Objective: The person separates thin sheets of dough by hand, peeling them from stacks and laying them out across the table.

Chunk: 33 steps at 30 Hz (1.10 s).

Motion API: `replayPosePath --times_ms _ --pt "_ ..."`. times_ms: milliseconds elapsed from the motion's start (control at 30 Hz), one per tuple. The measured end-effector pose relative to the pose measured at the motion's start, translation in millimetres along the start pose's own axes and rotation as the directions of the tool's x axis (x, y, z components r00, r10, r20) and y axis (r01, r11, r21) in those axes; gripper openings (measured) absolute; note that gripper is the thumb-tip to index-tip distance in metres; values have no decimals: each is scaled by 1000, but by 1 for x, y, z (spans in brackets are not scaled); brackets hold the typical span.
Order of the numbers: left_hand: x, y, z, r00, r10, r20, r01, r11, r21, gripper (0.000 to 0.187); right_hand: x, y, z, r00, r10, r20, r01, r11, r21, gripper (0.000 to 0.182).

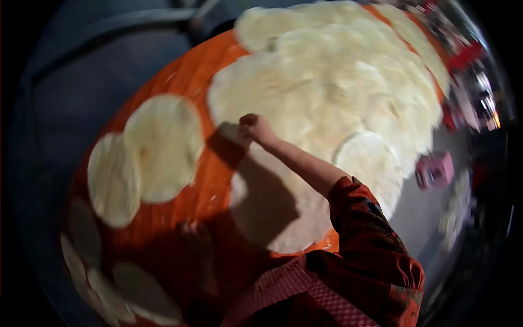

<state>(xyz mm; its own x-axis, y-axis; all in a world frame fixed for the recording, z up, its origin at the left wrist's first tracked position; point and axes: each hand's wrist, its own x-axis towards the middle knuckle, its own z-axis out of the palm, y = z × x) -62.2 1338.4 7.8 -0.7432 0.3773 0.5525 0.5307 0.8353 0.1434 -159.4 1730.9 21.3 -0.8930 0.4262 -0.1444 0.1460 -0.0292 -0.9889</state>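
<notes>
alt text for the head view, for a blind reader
The person's right hand, in a red patterned sleeve, is at the edge of overlapping pale, round dough sheets on an orange surface; the left hand is dim in shadow. A boxy pink object is at right.

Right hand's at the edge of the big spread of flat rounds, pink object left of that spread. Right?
Wrong side: the head view shows the pink object right of the big spread. The right hand is at its edge.

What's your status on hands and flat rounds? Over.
Right hand at edge of overlapping rounds, grip unclear. Left hand shadowed, over orange cover. Shadow crosses one large round.
</notes>
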Motion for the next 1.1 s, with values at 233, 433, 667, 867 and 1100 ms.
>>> replayPosePath --times_ms 233,433,667,867,1100 --pt "2 0 -7 990 -105 96 111 992 -61 16 74 -6 138 980 194 -52 -199 909 -367 42" --pt "18 -3 -18 968 -158 194 199 956 -217 12 71 -103 162 984 -7 179 69 938 -340 25" --pt "8 -13 -26 953 -224 205 300 805 -512 14 -89 -303 276 581 -626 519 803 341 -488 21" --pt "5 -53 -162 758 -351 550 -41 -867 -497 64 -282 -220 317 591 -437 678 806 350 -477 29" --pt "-93 -95 -132 764 -171 621 58 -942 -331 75 -314 -54 294 555 -117 824 643 688 -336 28"
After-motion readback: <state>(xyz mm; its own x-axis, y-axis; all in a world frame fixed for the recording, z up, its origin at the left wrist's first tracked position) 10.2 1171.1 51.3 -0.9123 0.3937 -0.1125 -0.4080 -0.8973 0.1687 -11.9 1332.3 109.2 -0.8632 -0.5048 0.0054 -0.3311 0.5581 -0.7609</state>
